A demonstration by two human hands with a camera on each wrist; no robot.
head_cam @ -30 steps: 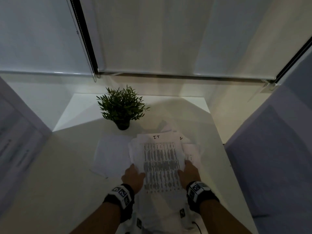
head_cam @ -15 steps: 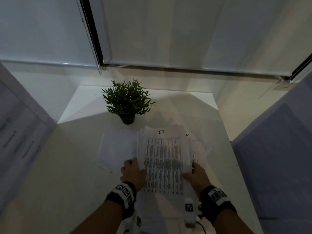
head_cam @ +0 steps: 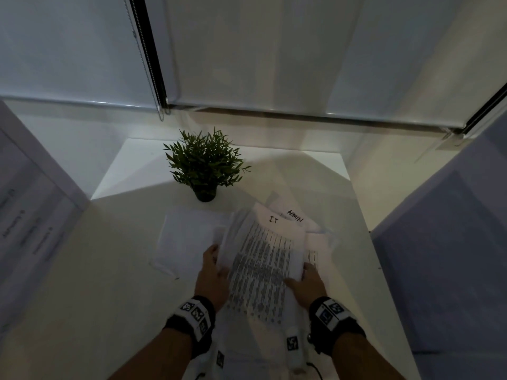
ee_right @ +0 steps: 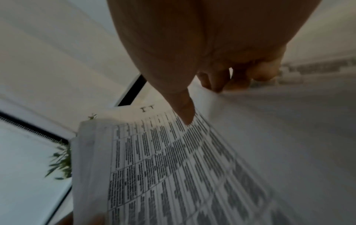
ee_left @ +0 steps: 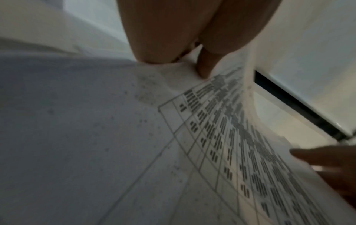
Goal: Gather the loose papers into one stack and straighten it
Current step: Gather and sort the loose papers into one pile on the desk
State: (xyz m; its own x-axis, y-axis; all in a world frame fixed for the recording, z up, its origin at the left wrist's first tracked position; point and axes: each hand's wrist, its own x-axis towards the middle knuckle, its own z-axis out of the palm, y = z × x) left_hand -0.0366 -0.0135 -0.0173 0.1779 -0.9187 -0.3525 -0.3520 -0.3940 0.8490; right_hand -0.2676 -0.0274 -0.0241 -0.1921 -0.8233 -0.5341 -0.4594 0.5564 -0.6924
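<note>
both hands on a bundle of papers (head_cam: 263,267) held over the near middle of the white desk (head_cam: 104,283). top sheet is a printed table, handwritten "it" at its far end. bundle tilted, far end leaning right, edges not lined up. left hand (head_cam: 214,275) grips the left edge of the bundle, thumb on top in the left wrist view, other fingers hidden under the paper. right hand (head_cam: 308,283) grips the right edge, thumb (ee_right: 183,109) pressing on the printed face, fingers curled under the sheets in the right wrist view. bundle curves between the two hands.

more loose papers on the desk: a sheet marked "admin" (head_cam: 295,215) just beyond the bundle's far end, partly under it. another printed sheet (head_cam: 318,253) to the right, partly covered by the bundle. a blank white sheet (head_cam: 189,237) flat on the desk to the left, just beside the left hand, touching or slightly overlapped by the bundle, can't tell which.

small potted plant (head_cam: 204,165) further back on the desk, apart from the papers. window blinds (head_cam: 274,50) behind the desk. black wrist bands with markers on both wrists. dim light, wrist views blurry.
</note>
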